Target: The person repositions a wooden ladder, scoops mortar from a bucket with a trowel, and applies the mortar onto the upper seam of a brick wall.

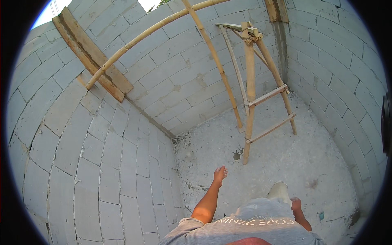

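Note:
My left hand (220, 174) hangs over the concrete floor (212, 151), fingers apart and holding nothing, a short way below the foot of a bamboo ladder-like stand (250, 73). My right hand (295, 204) is low at my other side, beside a pale trouser leg (277, 190); its fingers are small and partly hidden, so their state is unclear. The stand has upright bamboo poles, wooden rungs and a lashed top. My grey shirt (241, 228) fills the bottom middle.
Grey block walls (102, 159) surround the floor. A long bamboo pole (139, 37) crosses high up, with another pole (222, 73) leaning beside the stand. Wooden boards (116, 81) form column formwork at the upper left, and more (277, 9) at the back corner.

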`<state>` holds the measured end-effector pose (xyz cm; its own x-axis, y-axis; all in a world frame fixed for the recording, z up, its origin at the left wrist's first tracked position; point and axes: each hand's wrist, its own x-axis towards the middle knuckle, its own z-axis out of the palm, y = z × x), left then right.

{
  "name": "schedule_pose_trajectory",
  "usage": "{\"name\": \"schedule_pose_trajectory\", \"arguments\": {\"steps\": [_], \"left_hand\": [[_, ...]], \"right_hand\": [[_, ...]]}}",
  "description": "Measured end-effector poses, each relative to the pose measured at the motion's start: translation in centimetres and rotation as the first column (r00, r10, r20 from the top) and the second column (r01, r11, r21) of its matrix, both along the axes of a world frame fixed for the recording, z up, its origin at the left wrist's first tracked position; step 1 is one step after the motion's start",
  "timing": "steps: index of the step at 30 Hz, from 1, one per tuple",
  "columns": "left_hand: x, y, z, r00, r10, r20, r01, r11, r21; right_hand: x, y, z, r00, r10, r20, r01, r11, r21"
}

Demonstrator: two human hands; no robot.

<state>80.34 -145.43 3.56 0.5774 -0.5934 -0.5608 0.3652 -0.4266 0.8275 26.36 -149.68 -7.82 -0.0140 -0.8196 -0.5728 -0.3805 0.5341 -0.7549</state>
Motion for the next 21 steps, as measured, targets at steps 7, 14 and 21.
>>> {"name": "schedule_pose_trajectory", "arguments": {"steps": [7, 14, 21], "left_hand": [[-5.4, -8.3, 5.6, 0.971, -0.046, -0.237, -0.024, 0.959, -0.284], [-1.7, -14.9, 13.5, 0.981, -0.071, 0.181, 0.147, 0.880, -0.452], [-0.6, -32.5, 22.6, 0.881, 0.074, 0.468, 0.225, 0.804, -0.551]], "right_hand": [[7.2, -21.4, 8.2, 0.989, -0.042, 0.143, 0.082, 0.955, -0.284], [19.8, -40.0, 19.8, 0.975, 0.060, 0.216, 0.076, 0.818, -0.571], [28.2, -58.0, 26.4, 0.969, 0.165, 0.184, 0.063, 0.556, -0.829]]}}
